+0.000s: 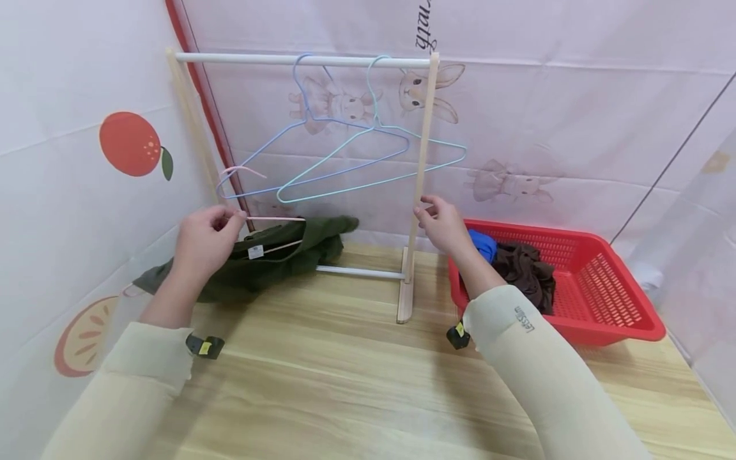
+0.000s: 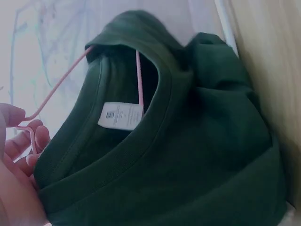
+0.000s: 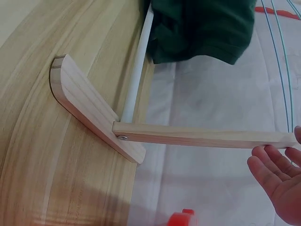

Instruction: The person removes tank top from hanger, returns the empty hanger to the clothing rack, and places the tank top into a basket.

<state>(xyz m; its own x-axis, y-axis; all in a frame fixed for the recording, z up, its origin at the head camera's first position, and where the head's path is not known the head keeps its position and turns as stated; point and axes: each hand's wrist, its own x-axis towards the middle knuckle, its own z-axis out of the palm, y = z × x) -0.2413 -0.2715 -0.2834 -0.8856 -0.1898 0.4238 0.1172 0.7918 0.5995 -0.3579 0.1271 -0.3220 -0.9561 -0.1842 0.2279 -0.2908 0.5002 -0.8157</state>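
Note:
My left hand [image 1: 206, 246] pinches a pink hanger [image 1: 277, 219] just below its hook. From that hanger a dark green T-shirt [image 1: 287, 271] hangs, tilted, low beside the rack. Its neck opening and white label [image 2: 121, 116] face the left wrist camera, and one pink end pokes out at far left. With thumb and fingertips on its sides, my right hand [image 1: 443, 223] holds the near wooden post of the clothes rack [image 3: 202, 135]. A blue hanger [image 1: 345, 172] and a mint-green hanger [image 1: 345, 190] hang from the rack's white top rail [image 1: 247, 58].
A red plastic basket [image 1: 618, 287] stands on the wooden table [image 1: 322, 383] at right, with brown cloth [image 1: 526, 271] and blue cloth [image 1: 483, 245] inside. Printed white sheets [image 1: 546, 115] wall in the back and sides. A white lower bar [image 1: 359, 273] joins the rack's feet.

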